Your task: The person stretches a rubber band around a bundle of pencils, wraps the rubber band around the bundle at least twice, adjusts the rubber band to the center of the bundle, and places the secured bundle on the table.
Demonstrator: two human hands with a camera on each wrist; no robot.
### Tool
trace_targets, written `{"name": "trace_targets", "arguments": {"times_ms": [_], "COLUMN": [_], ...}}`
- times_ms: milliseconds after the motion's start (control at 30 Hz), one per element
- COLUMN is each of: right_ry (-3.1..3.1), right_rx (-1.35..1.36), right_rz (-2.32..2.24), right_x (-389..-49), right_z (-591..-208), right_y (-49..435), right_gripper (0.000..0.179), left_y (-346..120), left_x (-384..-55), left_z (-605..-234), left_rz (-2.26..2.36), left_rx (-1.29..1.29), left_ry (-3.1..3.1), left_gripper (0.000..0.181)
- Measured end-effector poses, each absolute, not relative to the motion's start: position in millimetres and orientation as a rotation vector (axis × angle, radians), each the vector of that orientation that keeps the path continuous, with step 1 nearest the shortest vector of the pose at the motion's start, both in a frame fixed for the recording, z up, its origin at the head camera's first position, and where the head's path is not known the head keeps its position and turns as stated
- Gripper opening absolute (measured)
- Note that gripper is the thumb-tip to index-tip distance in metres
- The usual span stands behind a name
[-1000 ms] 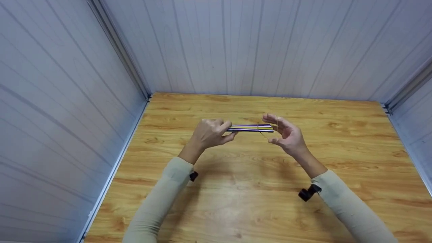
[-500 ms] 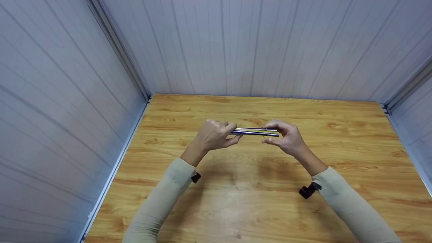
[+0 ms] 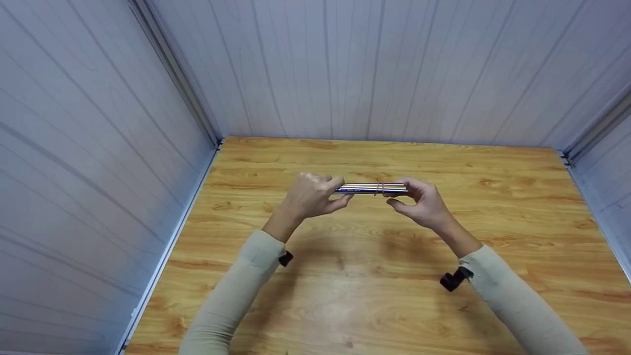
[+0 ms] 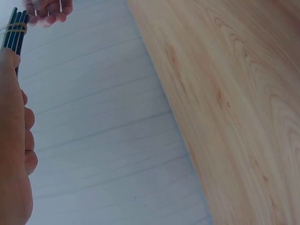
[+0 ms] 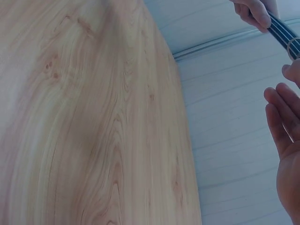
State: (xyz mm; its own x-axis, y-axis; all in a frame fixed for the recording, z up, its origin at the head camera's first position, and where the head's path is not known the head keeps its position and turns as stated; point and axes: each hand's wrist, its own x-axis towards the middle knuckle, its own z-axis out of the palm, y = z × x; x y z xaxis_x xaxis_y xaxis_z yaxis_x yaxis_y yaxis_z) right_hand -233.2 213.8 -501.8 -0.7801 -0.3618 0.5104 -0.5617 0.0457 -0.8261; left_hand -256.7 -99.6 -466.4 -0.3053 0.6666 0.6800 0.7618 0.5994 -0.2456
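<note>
Above the table my left hand (image 3: 309, 197) grips a bundle of thin striped pencils (image 3: 362, 189) at its left end, thumb below and fingers above. The bundle lies level, pointing right. A thin rubber band (image 3: 378, 189) loops round it near the right end; in the left wrist view the rubber band (image 4: 17, 28) shows more than one turn. My right hand (image 3: 423, 203) is at the bundle's right end, its fingers behind the pencils and its thumb apart below. In the right wrist view several fingers (image 5: 283, 110) of it look nearly straight. Whether a fingertip touches the pencils is hard to tell.
Under both hands lies a wood-grain table (image 3: 340, 286). A pale panel wall (image 3: 345, 74) rises at its back, with side walls at left and right. Small black wrist cameras (image 3: 451, 281) hang below the sleeves.
A second ago the band was stretched between the bundle and my spread right fingers. My right hand then closed in over the end; now the band sits round the pencils, which lie closer together.
</note>
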Motion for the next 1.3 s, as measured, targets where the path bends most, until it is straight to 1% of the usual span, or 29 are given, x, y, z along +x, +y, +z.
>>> {"name": "trace_targets", "arguments": {"times_ms": [200, 333, 433, 567, 667, 1067, 1300], "right_ry": [-2.090, -2.065, -2.068, -2.049, -2.042, -1.983, -1.968], "right_rx": [0.962, 1.012, 1.061, 1.094, 1.093, 1.089, 1.151], "right_rz": [1.799, 1.775, 1.763, 1.765, 1.773, 1.823, 1.824], "right_x": [-233.3, -233.9, -233.4, -232.1, -232.5, -232.3, -234.8], "right_z": [-494.1, -488.7, -486.5, -486.2, -487.1, -491.5, -490.3], "right_y": [222.3, 224.1, 221.4, 217.2, 216.2, 207.9, 206.5], "right_gripper": [0.037, 0.041, 0.039, 0.032, 0.029, 0.033, 0.037], "left_y": [-103.0, -103.4, -99.9, -93.8, -90.9, -81.5, -81.4], "left_x": [-255.9, -256.1, -254.4, -249.8, -246.6, -237.8, -236.6], "left_z": [-469.8, -471.0, -469.9, -468.0, -467.5, -458.6, -459.6], "left_rz": [-0.160, -0.189, -0.204, -0.195, -0.193, -0.341, -0.385], "left_rx": [-1.134, -1.113, -1.113, -1.129, -1.130, -1.165, -1.157], "left_ry": [-2.105, -2.188, -2.240, -2.287, -2.307, -2.547, -2.543], "left_gripper": [0.034, 0.032, 0.032, 0.033, 0.033, 0.037, 0.035]}}
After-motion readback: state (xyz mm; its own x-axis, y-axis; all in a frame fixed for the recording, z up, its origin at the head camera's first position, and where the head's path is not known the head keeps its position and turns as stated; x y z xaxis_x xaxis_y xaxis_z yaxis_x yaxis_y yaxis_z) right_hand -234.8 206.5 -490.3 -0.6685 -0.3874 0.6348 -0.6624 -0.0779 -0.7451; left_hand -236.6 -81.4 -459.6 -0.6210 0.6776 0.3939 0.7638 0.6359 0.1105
